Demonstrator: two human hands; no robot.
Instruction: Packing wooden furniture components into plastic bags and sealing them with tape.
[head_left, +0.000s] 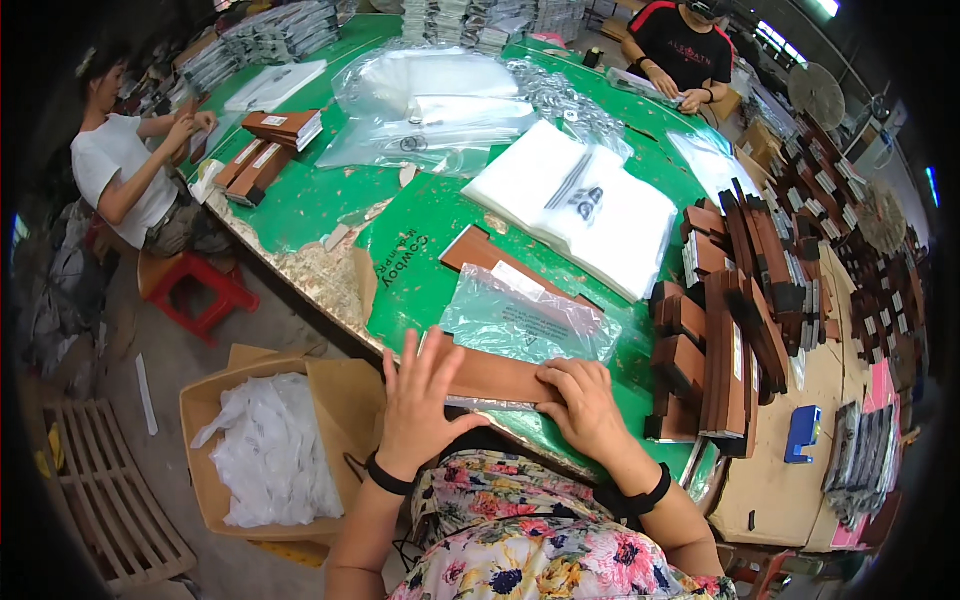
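A long brown flat panel (495, 378) lies along the table's near edge in front of me. My left hand (425, 405) is over its left end, fingers spread and thumb held apart. At the other end, my right hand (588, 408) grips the panel, with fingers on top and the thumb at the near side. Just beyond it rests a clear printed plastic bag (535, 325). The bag partly covers a second brown panel (475, 252) bearing a white label. What lies under my palms is hidden.
Flat plastic bags (590, 200) are stacked farther back on the green table (400, 215). Brown pieces (725, 350) pile up at right, near a blue tape dispenser (803, 434). A cardboard box (215, 490) of crumpled plastic stands lower left. Two people (125, 165) work across the table.
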